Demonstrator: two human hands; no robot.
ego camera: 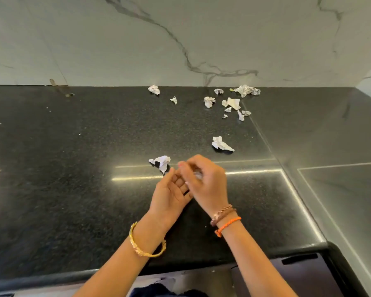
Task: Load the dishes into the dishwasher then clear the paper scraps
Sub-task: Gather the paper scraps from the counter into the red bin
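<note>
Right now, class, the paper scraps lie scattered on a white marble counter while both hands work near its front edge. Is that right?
Not quite. The head view shows the paper scraps on a black speckled counter; the white marble is the wall behind it. The rest stands.

The table (73,168) is black speckled stone, polished to a gloss that mirrors strips of light. The wall (180,28) behind looks like pale marble with grey veins, smooth and only faintly shiny. The scraps (222,144) are white paper, crumpled and matt. A bangle (147,246) is shiny gold metal; a band (228,226) is braided orange cord, and another bracelet (222,213) seems to be coppery beads, though it is too small to tell.
</note>
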